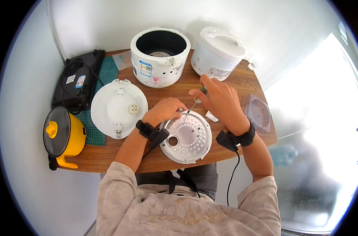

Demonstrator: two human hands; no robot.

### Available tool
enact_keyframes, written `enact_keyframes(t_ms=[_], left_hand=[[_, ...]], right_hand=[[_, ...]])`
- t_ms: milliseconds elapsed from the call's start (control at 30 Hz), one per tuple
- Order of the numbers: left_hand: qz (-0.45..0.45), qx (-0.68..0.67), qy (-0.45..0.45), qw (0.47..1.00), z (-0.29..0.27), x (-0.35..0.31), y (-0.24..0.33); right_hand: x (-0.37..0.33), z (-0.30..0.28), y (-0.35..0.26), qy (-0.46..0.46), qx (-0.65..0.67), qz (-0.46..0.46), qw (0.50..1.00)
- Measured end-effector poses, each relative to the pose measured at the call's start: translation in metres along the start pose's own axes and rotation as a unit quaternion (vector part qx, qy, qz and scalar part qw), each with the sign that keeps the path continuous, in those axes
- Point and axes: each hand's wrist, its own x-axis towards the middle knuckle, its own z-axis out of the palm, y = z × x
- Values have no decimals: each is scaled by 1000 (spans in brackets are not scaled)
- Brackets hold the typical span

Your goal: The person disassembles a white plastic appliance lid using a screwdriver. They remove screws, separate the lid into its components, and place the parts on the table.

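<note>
Silvery metal disc (189,137) lay on the surface (247,84) before you, probably light, stiff and slippery, easiest held by its rim; your right fingers (197,94) were clamped on the screwdriver (198,100), your left fingers (179,106) sat at the disc's far rim, pinching or not, couldn't tell

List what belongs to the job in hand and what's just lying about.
Job: screwdriver, in right hand; dimpled metal disc, left hand at its rim; probably white lid, open rice cooker.

Apparently lying about: yellow pot, black corded appliance, closed rice cooker.
</note>
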Motion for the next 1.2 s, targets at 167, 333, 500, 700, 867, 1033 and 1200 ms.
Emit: enact_keyframes(t_ms=[167,333,500,700,867,1033,1200], left_hand=[[-12,-1,-10,1000,-2,1,4],[-18,-4,-26,999,-7,0,10],[-17,-2,-16,1000,-6,-2,9],[-10,3,-12,1000,-4,-1,6],[-4,12,-3,1000,-4,-1,6],[-1,10,-7,1000,-4,-2,5],[5,15,-8,1000,-8,-3,9]], right_hand=[[-3,9,13,44,95,-47,993],[-4,4,17,28,133,-55,989],[-2,-8,-3,-37,-6,37,999],[-5,-1,9,25,123,-20,992],[-5,1,18,17,187,-67,980],[-7,-5,-2,4,32,39,999],[-7,-3,9,3,102,5,995]])
